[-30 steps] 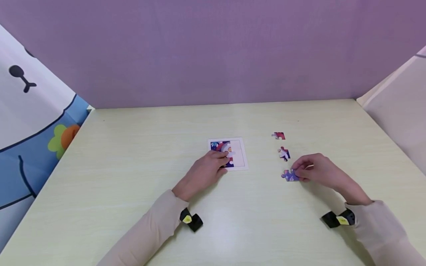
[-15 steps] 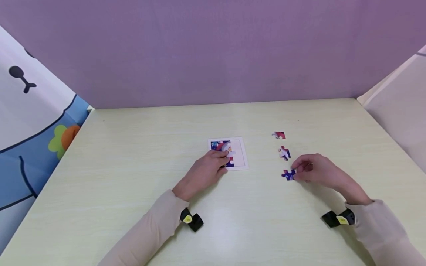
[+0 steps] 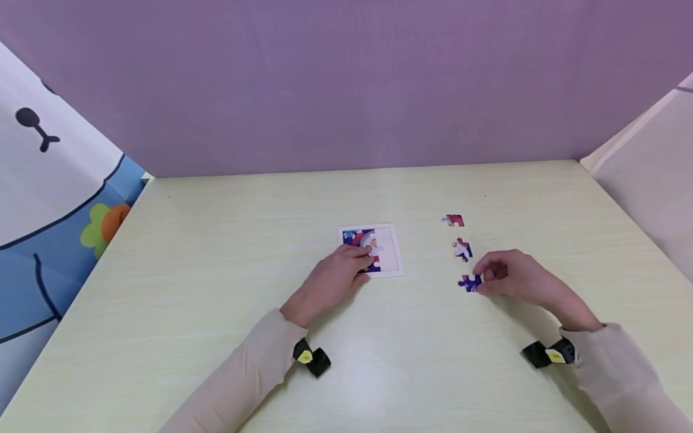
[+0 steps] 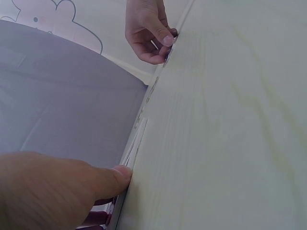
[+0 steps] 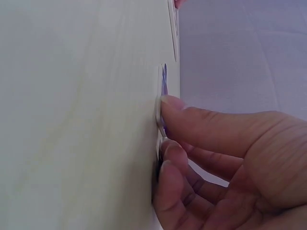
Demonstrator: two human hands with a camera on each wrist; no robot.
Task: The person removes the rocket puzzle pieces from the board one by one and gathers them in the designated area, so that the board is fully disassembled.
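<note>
Right hand (image 3: 509,278) pinches the purple puzzle piece (image 3: 470,282) at three o'clock of the puzzle tray (image 3: 391,249); left hand (image 3: 330,282) presses the tray with relaxed fingers. A thin fingertip pinch could drop it

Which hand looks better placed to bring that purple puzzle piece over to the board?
Probably the right hand: its fingertips already pinch the purple piece on the table. The left hand rests on the puzzle board, holding it down.

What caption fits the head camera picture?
Left hand rests on the puzzle board while right hand pinches a loose purple piece.
</note>
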